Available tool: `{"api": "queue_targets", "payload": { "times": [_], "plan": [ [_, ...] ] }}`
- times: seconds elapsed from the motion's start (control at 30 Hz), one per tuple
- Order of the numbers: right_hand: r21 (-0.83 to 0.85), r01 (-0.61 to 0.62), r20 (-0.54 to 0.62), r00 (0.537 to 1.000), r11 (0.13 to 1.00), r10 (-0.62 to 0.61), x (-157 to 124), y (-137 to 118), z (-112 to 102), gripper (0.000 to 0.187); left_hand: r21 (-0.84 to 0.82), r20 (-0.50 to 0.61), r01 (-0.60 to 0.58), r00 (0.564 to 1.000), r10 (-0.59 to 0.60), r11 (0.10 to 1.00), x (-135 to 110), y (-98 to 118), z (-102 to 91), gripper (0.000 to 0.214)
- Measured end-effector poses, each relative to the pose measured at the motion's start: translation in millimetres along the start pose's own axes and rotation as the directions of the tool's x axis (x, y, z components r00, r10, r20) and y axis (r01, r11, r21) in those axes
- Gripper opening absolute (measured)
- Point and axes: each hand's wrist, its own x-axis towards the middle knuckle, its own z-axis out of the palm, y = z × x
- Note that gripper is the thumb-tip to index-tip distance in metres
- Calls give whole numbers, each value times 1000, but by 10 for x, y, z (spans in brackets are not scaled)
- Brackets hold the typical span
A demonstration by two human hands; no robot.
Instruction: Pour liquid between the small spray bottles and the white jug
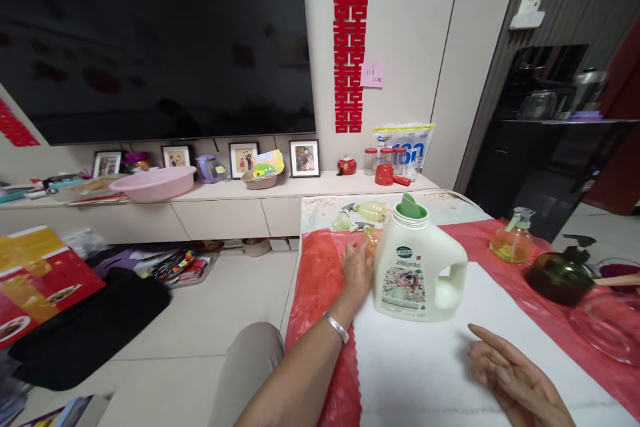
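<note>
A pale green jug [419,277] with a handle and a picture label stands upright on a white cloth [415,373]. A green scoop-like piece [410,207] pokes out of its round mouth. To its left, my left hand [357,270] reaches forward with fingers bent around a small clear orange bottle [371,239], partly hidden by the hand and the jug. My right hand [515,373] hovers over the cloth at the lower right, forefinger stretched out, other fingers loosely curled, holding nothing. Behind the jug lie a yellow-green spray bottle [371,211] and a smaller pale one [343,222].
Red plastic sheeting [315,280] covers much of the table. On the right are a yellow pump bottle [513,240], a dark green pump bottle [560,275] and a clear plate [610,327]. A low cabinet [225,213] against the wall holds jars, photo frames and a pink basin [155,183].
</note>
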Motion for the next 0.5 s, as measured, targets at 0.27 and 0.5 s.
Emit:
{"api": "queue_targets", "payload": {
  "times": [0.27, 0.5],
  "plan": [
    [-24, 11, 111, 994, 1000, -8, 76, 29, -149, 51, -164, -77, 145, 984, -159, 976, -210, 121, -176, 43],
    [169, -30, -277, 958, 985, 77, 46, -58, -307, 61, -315, -79, 278, 945, -317, 908, -733, 178, -124, 42]
  ]
}}
